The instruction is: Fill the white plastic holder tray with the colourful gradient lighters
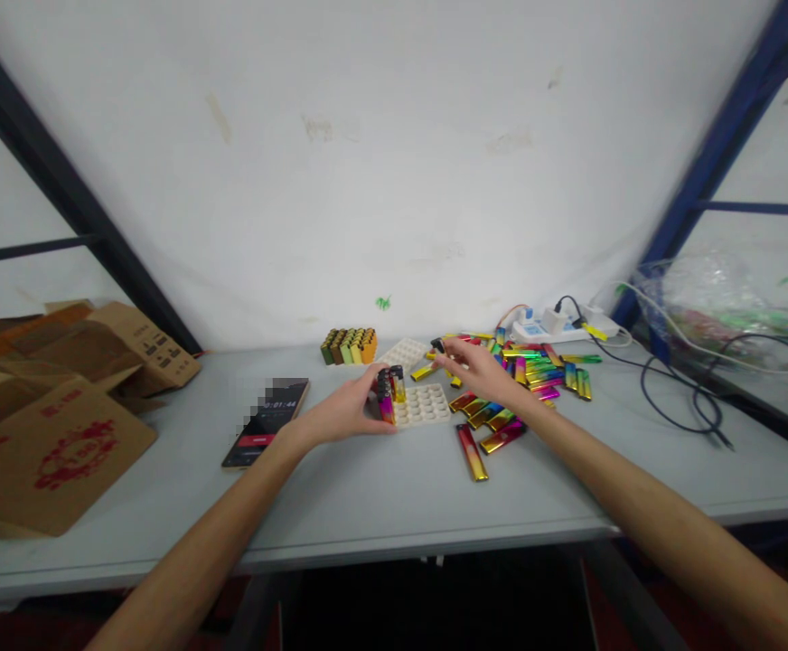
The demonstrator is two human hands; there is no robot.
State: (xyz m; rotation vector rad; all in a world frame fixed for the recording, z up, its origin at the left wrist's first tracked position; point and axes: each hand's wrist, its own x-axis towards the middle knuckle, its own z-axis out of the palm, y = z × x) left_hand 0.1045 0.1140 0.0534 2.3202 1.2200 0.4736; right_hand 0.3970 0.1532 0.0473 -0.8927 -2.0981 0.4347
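My left hand (350,409) curls around the left end of a white tray with round holes (427,405), thumb in front and fingers behind. Within its grip stands a short row of shiny lighters (386,396) with black tops, shading from purple to red. A gold lighter (400,389) stands upright beside them in the tray. Above the tray's far right corner, my right hand (473,369) pinches a lighter, whose black top (437,345) shows at the fingertips; its body is mostly hidden. Loose metallic lighters (499,416) lie in a pile under and around the right hand.
A filled block of lighters (349,345) and a second holed tray (404,353) stand near the wall. A phone (268,423) lies left, beyond it cardboard boxes (61,452). Right are a power strip (557,325), black cables (712,416) and a clear plastic bag (719,298).
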